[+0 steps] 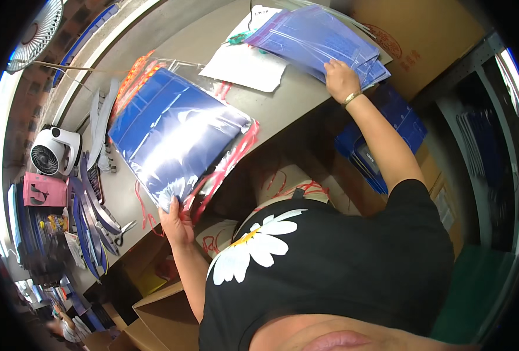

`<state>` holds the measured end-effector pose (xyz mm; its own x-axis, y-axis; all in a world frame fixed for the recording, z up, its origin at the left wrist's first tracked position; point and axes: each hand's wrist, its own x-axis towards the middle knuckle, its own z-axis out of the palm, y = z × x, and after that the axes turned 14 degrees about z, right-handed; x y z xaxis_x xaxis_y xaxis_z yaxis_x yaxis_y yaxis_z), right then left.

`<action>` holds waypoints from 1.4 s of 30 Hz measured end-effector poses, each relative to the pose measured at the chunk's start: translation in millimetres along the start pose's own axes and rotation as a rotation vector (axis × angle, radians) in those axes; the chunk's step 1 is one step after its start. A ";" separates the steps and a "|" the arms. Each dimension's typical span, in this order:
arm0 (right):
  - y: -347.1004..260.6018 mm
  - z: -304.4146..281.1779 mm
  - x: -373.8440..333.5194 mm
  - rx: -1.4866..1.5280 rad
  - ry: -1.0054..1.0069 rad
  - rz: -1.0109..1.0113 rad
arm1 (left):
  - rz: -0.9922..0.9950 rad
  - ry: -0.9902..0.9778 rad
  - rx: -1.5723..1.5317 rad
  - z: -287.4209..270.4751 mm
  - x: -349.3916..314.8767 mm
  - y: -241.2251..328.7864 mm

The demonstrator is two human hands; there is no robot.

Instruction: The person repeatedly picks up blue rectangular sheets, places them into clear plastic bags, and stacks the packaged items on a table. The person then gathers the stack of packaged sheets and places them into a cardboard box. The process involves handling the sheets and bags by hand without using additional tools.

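A blue folder in a clear, shiny plastic bag [174,126] lies slanted across the table's front edge. My left hand [178,226] pinches its near lower corner, where the plastic is gathered. Red strings [227,169] hang along the bag's right side. Further right, a fanned stack of bluish see-through plastic sleeves [315,38] lies on the table. My right hand [342,81] is at the near edge of this stack, fingers curled and closed on a sleeve. White paper [247,67] lies partly under the sleeves, with a bit of green string on it.
A small white fan [54,151], a pink box [44,189], loose straps [89,216] and scissors [124,232] are at the left. Blue folders [382,137] sit below the table at right, near a large carton [423,41]. Another person [72,327] is at far lower left.
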<state>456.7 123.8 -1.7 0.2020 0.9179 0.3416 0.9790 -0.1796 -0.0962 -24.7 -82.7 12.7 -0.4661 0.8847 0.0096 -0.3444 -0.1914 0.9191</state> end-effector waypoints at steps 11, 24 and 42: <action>-47.3 -45.5 -56.3 0.392 0.332 -0.473 | 1.013 -0.208 1.634 14.8 30.7 24.7; -74.2 -31.6 -162.1 1.536 -0.866 0.791 | 0.823 -0.652 1.201 22.8 60.8 -33.1; -44.5 -91.4 -214.5 1.862 -1.093 0.645 | 0.432 -0.694 0.991 63.0 91.6 33.6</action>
<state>372.3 -97.4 14.8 -0.3458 0.7903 -0.5059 -0.4300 -0.6126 -0.6632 -27.7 18.6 69.3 0.2355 0.9224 0.3061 0.6171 -0.3852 0.6862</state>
